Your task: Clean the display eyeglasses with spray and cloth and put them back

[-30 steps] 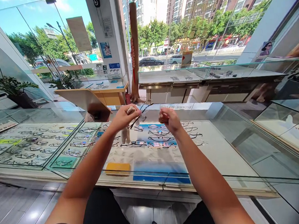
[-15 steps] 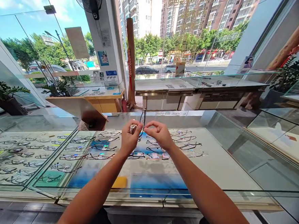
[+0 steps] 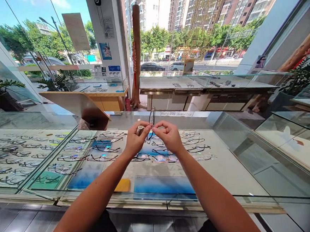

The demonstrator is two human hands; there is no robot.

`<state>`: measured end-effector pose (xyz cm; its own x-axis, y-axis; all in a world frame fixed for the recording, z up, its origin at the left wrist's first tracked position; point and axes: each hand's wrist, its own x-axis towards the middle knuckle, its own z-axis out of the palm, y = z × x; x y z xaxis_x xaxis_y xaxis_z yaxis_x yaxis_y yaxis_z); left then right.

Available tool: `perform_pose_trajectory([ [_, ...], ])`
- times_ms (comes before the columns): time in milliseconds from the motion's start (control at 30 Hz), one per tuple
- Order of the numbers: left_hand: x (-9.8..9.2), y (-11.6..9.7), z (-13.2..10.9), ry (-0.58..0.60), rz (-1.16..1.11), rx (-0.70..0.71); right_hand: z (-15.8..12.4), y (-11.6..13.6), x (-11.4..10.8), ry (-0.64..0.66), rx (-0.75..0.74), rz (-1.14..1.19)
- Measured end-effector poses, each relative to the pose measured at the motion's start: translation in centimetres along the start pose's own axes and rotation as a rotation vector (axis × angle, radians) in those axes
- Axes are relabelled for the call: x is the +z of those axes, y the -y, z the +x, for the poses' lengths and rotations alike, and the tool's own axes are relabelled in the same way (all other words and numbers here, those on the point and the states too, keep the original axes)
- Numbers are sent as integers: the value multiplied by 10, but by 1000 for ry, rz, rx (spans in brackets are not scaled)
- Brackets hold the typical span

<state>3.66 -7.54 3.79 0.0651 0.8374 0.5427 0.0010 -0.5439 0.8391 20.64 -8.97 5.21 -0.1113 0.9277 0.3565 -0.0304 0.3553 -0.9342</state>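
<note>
Above the glass counter, a pair of dark-framed eyeglasses (image 3: 153, 115) stands nearly upright between my two hands, seen almost edge-on. My left hand (image 3: 135, 140) is closed and pinches the frame from the left side. A small off-white item (image 3: 139, 130), perhaps a cloth, is also tucked in its fingers; its kind is not clear. From the right, my right hand (image 3: 171, 138) pinches the same eyeglasses, its thumb and fingertips against the frame. The fingers partly cover the middle of the frame. Beneath the hands, rows of eyeglasses (image 3: 163, 159) lie inside the display case.
The glass display case (image 3: 212, 181) spans the front. A tilted brown-backed board (image 3: 71, 104), likely a mirror, stands on it at left. Inside lie a yellow item (image 3: 122, 185) and a blue sheet (image 3: 162, 186). Beyond are another display counter (image 3: 168, 84) and a wooden post (image 3: 137, 50).
The eyeglasses have turned a little, so more of the frame shows. My right hand has come closer in and now pinches it. The view has tilted slightly downward.
</note>
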Motion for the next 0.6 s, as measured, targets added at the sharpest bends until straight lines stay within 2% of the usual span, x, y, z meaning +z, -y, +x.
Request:
perform_pose_trajectory([
  [167,-4,0,5,29,4,3,2,2,-7,43,-1,-38],
  [233,-5,0,7,38,18,-1,4,3,-12,23,-24,-83],
  [333,-7,1,9,42,13,-3,5,4,-21,-95,-119,-219],
  [500,-8,6,12,40,34,17,7,1,-32,-354,-348,-596],
  [600,-9,11,14,49,67,19,9,-3,-37,-500,-414,-737],
])
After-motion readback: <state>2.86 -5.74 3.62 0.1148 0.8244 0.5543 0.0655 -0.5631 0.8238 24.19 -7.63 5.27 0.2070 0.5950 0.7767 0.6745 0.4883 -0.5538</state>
